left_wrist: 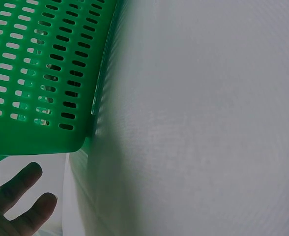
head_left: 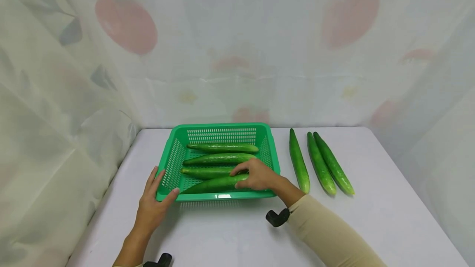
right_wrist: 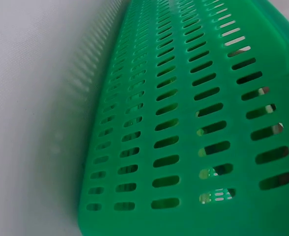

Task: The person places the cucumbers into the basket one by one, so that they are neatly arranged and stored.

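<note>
Now | right hand [head_left: 257, 175] grips nearest cucumber [head_left: 213, 185], 6 o'clock in basket [head_left: 200, 197] | left hand [head_left: 153, 207] splayed at 8 o'clock corner | risk: weak pinch might let cucumber roll

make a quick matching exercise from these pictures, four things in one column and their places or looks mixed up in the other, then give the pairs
1. left hand
2. right hand
3. basket
4. three loose cucumbers

A. on the table, right of the basket
B. over the nearest cucumber in the basket
C. green, with slotted sides
D. at the basket's near left corner

Pairs: 1-D, 2-B, 3-C, 4-A
</note>
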### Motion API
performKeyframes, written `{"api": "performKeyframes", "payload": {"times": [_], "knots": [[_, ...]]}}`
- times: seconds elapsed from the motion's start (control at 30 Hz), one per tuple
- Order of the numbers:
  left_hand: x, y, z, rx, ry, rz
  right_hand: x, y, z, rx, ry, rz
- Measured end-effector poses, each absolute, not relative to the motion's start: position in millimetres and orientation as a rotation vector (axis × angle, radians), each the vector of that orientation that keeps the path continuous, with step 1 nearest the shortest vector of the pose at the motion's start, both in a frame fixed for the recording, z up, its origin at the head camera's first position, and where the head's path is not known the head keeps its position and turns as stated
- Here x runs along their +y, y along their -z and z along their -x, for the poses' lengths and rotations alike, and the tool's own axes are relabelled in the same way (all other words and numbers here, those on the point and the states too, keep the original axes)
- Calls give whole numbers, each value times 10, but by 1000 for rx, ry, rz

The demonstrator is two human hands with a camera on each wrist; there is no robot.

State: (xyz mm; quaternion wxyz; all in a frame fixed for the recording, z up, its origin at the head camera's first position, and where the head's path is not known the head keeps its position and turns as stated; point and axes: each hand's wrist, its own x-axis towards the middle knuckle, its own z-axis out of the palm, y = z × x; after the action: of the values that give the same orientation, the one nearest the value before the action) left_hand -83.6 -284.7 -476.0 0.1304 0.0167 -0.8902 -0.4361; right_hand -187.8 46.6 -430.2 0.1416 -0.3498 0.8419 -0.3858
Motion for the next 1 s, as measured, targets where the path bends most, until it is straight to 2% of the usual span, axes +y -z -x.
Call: {"api": "performKeyframes", "payload": {"times": [0.7,1.0], "knots": [[-2840,4751,833,-2582,1247,-47,422,4340,1892,2447,922,975],[-2844,4747,832,-2594,1255,-60,415,4345,1896,2345,1010,959]]}}
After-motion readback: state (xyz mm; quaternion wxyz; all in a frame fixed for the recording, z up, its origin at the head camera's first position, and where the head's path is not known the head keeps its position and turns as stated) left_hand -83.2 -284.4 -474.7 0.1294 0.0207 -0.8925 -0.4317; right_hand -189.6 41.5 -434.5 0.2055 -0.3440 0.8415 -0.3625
